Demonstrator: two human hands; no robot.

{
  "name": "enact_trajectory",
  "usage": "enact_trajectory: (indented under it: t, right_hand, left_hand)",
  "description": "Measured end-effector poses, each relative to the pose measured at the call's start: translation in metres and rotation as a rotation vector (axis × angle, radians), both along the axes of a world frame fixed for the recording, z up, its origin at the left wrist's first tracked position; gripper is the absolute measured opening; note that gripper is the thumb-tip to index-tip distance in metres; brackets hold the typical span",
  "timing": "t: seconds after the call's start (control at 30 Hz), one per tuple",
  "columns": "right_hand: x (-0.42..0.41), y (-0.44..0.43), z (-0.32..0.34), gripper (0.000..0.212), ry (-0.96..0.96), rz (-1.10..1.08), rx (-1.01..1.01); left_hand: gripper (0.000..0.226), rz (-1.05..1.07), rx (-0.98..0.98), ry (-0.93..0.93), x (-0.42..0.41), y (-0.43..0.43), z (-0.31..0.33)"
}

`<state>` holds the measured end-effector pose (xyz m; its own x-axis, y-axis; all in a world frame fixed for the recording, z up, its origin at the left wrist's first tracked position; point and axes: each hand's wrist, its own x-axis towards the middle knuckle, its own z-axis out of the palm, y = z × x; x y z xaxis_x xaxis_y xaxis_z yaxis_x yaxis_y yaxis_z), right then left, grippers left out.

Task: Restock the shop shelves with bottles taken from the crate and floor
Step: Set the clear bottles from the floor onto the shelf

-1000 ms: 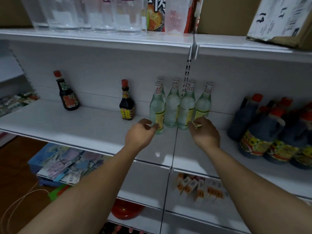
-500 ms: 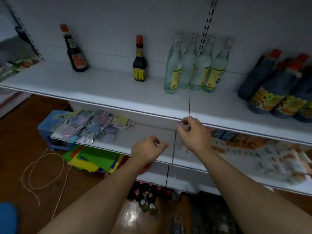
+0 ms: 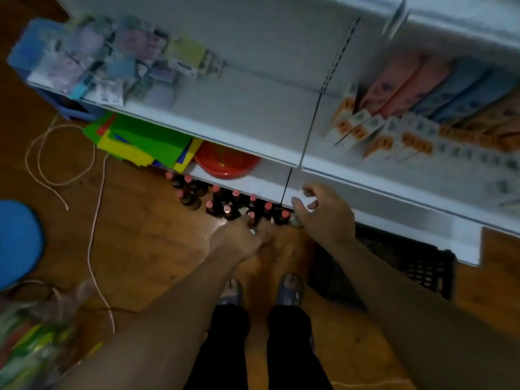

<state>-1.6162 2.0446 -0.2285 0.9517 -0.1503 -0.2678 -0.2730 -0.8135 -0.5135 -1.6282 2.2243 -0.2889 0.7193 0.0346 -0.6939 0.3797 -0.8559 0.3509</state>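
Several dark bottles with red caps (image 3: pixel 225 202) stand in a cluster on the wooden floor against the foot of the white shelf unit (image 3: pixel 253 142). My left hand (image 3: pixel 239 237) hangs just above the nearest caps, fingers loosely curled, nothing in it. My right hand (image 3: pixel 323 215) is right of the cluster, fingers spread, beside a pale bottle top (image 3: pixel 295 220) mostly hidden under it. A black plastic crate (image 3: pixel 422 266) lies on the floor under my right forearm; its contents are too dark to tell.
A red bowl (image 3: pixel 225 164) and coloured sheets (image 3: pixel 146 142) sit on the lowest shelf. Boxed goods (image 3: pixel 394 128) and packets (image 3: pixel 107 66) lie on the shelf above. A white cord (image 3: pixel 92 220) trails over the floor at left, near a blue round object (image 3: pixel 17 243). My feet (image 3: pixel 261 291) stand below the bottles.
The view has swung down from the upper shelf with green bottles to the floor. Both hands have dropped from shelf height to the bottles on the floor.
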Motion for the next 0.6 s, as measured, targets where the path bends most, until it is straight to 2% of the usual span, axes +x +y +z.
enact_trajectory:
  t: [0.13,0.3,0.5,0.6]
  right_hand:
    - [-0.014,-0.01,-0.089,0.038,0.156,-0.015,0.021]
    - [-0.019,-0.026,-0.201,0.036,0.219,-0.098,0.013]
    - [-0.017,-0.038,-0.312,0.04,0.211,-0.244,0.008]
    - [-0.014,-0.039,-0.354,0.047,0.201,-0.282,-0.007]
  left_hand:
    - [0.065,0.01,0.011,0.068,-0.014,-0.007,-0.076]
    - [0.066,-0.001,0.078,0.086,-0.018,-0.014,-0.179]
    - [0.078,0.112,0.085,0.099,-0.016,-0.016,-0.273]
    - [0.076,0.145,0.086,0.066,-0.017,-0.021,-0.31]
